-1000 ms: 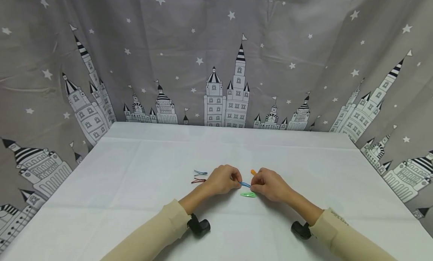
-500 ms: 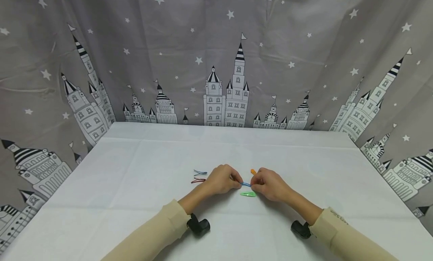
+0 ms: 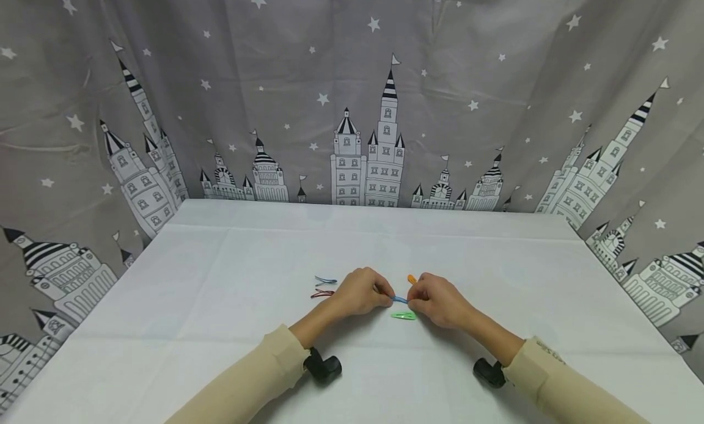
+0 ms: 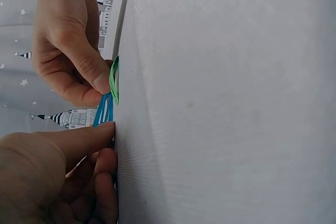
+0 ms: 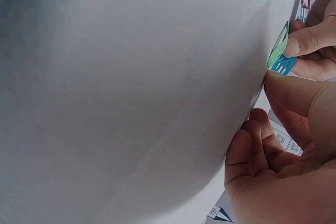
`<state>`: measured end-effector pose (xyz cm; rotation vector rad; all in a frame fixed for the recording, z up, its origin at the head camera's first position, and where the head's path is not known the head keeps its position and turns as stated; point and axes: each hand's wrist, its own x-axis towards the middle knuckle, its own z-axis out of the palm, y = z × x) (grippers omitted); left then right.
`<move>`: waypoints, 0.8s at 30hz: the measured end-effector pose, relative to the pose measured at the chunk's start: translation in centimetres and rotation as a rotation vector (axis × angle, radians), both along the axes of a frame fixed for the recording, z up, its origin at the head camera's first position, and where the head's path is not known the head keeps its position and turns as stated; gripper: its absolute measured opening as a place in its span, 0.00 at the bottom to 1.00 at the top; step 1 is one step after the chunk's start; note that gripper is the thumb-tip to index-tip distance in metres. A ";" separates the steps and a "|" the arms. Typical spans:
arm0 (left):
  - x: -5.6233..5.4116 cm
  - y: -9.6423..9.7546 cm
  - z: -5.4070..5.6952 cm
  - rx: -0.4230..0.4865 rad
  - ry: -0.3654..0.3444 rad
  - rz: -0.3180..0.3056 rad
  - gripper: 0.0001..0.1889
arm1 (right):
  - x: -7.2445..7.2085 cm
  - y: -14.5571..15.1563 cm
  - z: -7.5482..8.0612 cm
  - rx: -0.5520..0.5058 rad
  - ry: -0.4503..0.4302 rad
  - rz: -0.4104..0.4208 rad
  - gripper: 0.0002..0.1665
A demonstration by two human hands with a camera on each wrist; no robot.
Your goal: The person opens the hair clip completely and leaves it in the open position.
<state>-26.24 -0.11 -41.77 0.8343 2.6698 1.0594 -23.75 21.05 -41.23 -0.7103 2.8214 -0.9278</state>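
Observation:
A blue snap hair clip [image 3: 400, 300] spans the small gap between my two hands, just over the white table. My left hand [image 3: 362, 292] pinches its left end between thumb and fingertips. At the other end, the thumb and fingers of my right hand [image 3: 440, 302] pinch it too. Both wrist views show the blue clip [image 4: 104, 111] with its slotted middle visible and its ends covered by fingertips. A green snap hair clip [image 3: 404, 316] lies just in front of it, nearer me. Behind my right fingers an orange hair clip [image 3: 412, 280] is partly hidden.
Left of my left hand lie a blue hair clip [image 3: 326, 281] and a dark red hair clip [image 3: 322, 293], both spread apart. They rest on the white table [image 3: 220, 326]. A grey curtain [image 3: 308, 63] printed with castles and stars hangs behind the table.

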 end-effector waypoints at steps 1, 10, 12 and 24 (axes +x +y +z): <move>0.0 0.0 0.0 -0.001 -0.003 0.000 0.03 | 0.0 0.0 0.0 0.001 0.000 -0.001 0.04; 0.0 0.1 0.0 0.016 -0.012 0.002 0.02 | 0.1 0.0 0.1 -0.008 0.012 -0.001 0.04; 0.0 0.1 0.1 0.037 -0.019 0.008 0.02 | 0.1 0.0 0.2 -0.026 0.016 0.000 0.04; 0.7 -1.1 0.6 0.192 -0.013 0.066 0.03 | 0.5 -0.7 0.3 -0.175 0.078 -0.030 0.04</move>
